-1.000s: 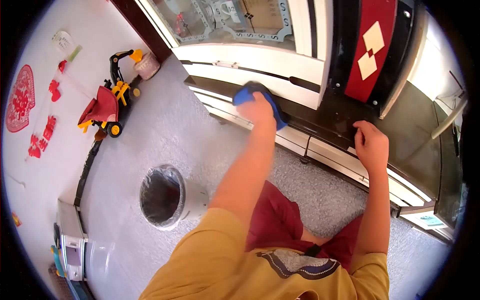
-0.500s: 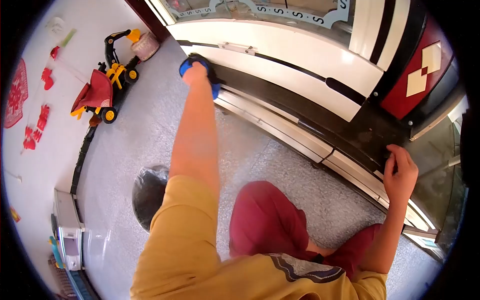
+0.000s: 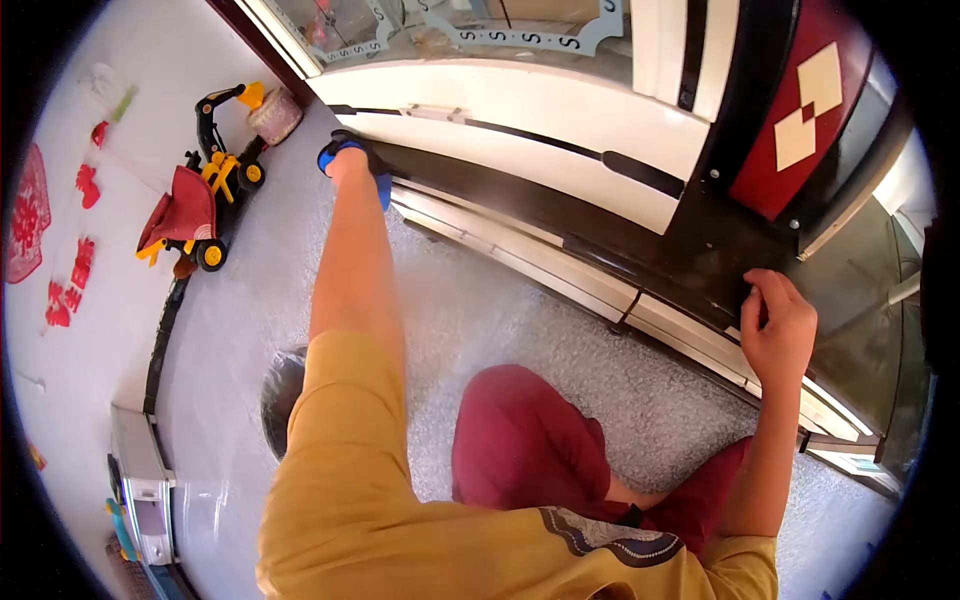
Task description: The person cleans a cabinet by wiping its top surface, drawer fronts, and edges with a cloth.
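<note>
My left hand (image 3: 346,163) reaches far out to the end of the dark ledge (image 3: 480,195) of a white cabinet. Its fingers are closed on a blue-and-black cloth (image 3: 383,190), pressed against the ledge; the hand partly covers it. My right hand (image 3: 780,325) rests at the ledge's near end with loosely curled fingers, a gap between thumb and forefinger, and nothing visible in it. White drawer fronts (image 3: 520,255) run below the ledge, and a white curved panel (image 3: 520,120) rises above it.
A toy excavator (image 3: 215,180) with a red seat stands by the wall beside a round pinkish container (image 3: 275,116). On the floor, a black plastic-lined bin (image 3: 281,395) is partly behind my left arm. A red panel (image 3: 800,110) stands above the ledge at right.
My left hand has slid the cloth a little farther along the ledge, toward its far end. The view has shifted slightly; my right hand stays on the ledge.
</note>
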A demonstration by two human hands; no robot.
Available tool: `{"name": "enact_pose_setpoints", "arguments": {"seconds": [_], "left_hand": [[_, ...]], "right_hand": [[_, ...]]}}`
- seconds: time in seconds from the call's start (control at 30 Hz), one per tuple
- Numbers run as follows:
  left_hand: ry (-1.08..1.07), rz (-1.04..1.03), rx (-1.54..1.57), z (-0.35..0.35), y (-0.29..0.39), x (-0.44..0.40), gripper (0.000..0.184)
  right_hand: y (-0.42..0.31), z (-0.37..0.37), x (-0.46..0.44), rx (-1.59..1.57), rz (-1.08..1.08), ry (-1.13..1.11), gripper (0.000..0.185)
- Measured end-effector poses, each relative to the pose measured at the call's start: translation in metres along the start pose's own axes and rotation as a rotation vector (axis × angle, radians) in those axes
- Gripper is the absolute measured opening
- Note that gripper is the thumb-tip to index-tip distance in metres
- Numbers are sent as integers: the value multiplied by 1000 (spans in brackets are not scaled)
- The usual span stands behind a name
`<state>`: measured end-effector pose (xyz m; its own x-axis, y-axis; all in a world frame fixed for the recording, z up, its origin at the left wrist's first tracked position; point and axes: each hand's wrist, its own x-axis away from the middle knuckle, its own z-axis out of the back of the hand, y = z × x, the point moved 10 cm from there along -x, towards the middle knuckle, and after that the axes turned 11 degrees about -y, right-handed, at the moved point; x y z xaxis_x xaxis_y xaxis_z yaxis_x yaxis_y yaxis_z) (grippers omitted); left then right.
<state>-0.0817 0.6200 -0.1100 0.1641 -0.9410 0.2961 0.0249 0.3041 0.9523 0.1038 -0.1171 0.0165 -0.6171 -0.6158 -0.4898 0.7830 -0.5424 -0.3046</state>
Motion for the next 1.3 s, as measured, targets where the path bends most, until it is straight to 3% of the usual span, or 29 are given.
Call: {"name": "enact_pose_setpoints", "arguments": {"seconds": [0.17,0.23,0.37,0.47,0.53,0.63,0.83,0.97,1.13,1.3], "left_hand": [[-41,-50,-107,5,-17,86,69],[-84,-195,-130,2,-22,111,73],[-50,-347,-362,-10,-41,170,56],[49,-614,-932,-23,-37,264,42],[-134,-691,-926,-18,-40,323,44],[-207,-644,-443,-23,-89,359,48],[-430,-638,-276,-12,-135,507,47],[-491,-587,-184,-19,-148,516,47],[-236,-518,-155,-21,-136,458,50],[-7,-181,-147,-7,-109,380,43]], "right_hand": [[-2,-1,-1,4,20,-6,12],[-6,0,-1,22,36,-11,10],[-10,4,1,-8,69,10,8],[-11,6,1,-19,78,6,8],[-13,8,2,-24,103,41,7],[-10,5,3,-18,97,26,6],[-10,8,4,-28,109,26,6],[-6,7,4,-95,65,-16,8],[-7,9,4,-90,64,-17,8],[-6,5,2,-54,34,-32,9]]}}
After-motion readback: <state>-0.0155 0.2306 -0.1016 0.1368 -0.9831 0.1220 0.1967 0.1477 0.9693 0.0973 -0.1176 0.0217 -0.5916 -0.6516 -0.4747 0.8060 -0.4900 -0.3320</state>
